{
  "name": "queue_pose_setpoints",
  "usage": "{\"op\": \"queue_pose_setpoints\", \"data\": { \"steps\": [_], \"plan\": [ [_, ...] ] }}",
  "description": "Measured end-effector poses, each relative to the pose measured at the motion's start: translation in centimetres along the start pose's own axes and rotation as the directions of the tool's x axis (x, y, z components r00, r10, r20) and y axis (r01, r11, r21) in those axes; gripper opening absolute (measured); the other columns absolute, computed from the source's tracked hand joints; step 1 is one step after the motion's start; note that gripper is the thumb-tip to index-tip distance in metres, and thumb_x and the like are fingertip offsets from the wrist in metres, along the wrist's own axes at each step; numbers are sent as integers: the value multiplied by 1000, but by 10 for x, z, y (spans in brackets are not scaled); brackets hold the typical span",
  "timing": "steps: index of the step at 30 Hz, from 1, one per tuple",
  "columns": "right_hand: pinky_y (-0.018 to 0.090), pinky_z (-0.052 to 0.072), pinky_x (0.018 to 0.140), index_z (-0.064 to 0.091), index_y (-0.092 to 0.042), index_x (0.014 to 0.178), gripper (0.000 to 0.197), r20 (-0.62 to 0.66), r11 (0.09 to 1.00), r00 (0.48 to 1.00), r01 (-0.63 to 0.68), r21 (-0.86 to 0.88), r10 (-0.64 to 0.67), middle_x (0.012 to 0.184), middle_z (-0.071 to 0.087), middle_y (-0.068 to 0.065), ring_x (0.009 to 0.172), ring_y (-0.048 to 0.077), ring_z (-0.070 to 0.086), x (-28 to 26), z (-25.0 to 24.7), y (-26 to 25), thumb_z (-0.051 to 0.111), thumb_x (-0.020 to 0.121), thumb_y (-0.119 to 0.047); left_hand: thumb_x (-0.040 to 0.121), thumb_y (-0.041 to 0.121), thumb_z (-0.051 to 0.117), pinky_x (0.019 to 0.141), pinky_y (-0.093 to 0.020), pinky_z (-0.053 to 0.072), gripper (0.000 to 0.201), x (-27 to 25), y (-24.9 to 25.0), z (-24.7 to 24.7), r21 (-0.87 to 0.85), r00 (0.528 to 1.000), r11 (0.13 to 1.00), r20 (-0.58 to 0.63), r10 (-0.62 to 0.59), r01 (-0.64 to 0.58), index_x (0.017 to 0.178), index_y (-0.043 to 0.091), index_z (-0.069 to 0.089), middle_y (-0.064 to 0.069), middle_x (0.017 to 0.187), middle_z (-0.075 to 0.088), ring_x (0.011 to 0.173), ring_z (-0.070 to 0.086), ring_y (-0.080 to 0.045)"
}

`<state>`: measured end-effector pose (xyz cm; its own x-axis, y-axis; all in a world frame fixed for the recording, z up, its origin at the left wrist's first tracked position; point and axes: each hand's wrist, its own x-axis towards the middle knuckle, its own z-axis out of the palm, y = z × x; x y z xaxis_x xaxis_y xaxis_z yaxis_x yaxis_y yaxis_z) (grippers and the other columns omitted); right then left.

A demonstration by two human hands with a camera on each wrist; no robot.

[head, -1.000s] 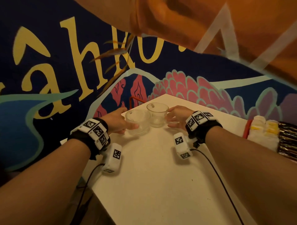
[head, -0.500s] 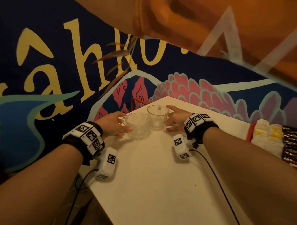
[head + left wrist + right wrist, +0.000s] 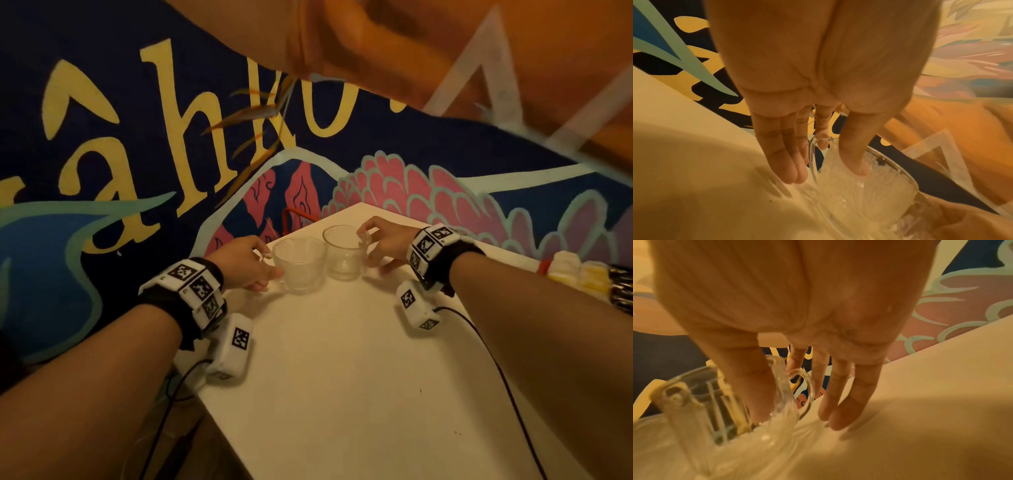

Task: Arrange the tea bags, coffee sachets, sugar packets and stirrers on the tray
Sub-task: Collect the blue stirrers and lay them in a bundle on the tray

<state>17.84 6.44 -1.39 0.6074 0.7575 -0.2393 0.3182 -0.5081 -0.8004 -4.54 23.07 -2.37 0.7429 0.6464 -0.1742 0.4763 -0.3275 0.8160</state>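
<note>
Two clear glass cups stand side by side at the far corner of the white table. My left hand pinches the handle of the left glass cup, thumb on the cup's wall and forefinger behind the handle. My right hand pinches the handle of the right glass cup in the same way, its other fingers reaching down to the table. A tray with white and yellow packets and dark sachets shows at the right edge.
The table's left edge runs close beside my left forearm, with a painted wall behind the far corner. A red wire frame stands behind the cups. Cables from the wrist cameras trail over the table.
Both hands have shifted from the cups' sides to their handles and now pinch them. The cups stay at the far corner.
</note>
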Motion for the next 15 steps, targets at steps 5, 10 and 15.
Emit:
{"op": "queue_pose_setpoints", "data": {
  "steps": [5,10,15],
  "plan": [
    [36,58,73,60,-16,105,26,-91,999,995,-41,24,43,105,69,13,81,22,68,-16,5,15,71,84,-4,98,21,62,78,-33,60,21,-7,-1,2,1,1000,1000,-24,-9,9,112,6,63,-11,104,67,87,68,-20],
    [34,58,72,70,-11,103,19,-84,986,992,-86,145,99,106,67,7,81,19,64,-35,13,19,67,93,-28,99,17,61,69,-30,56,16,-26,4,11,-133,995,986,40,-92,96,103,4,70,-12,111,61,87,65,-23],
    [32,54,68,73,-15,93,26,-28,960,982,-174,219,185,109,58,6,74,18,54,-55,33,10,60,96,-37,96,22,65,73,-33,58,22,-41,10,23,-266,985,949,88,-151,169,109,5,71,-8,98,58,84,64,-23]
  ]
}}
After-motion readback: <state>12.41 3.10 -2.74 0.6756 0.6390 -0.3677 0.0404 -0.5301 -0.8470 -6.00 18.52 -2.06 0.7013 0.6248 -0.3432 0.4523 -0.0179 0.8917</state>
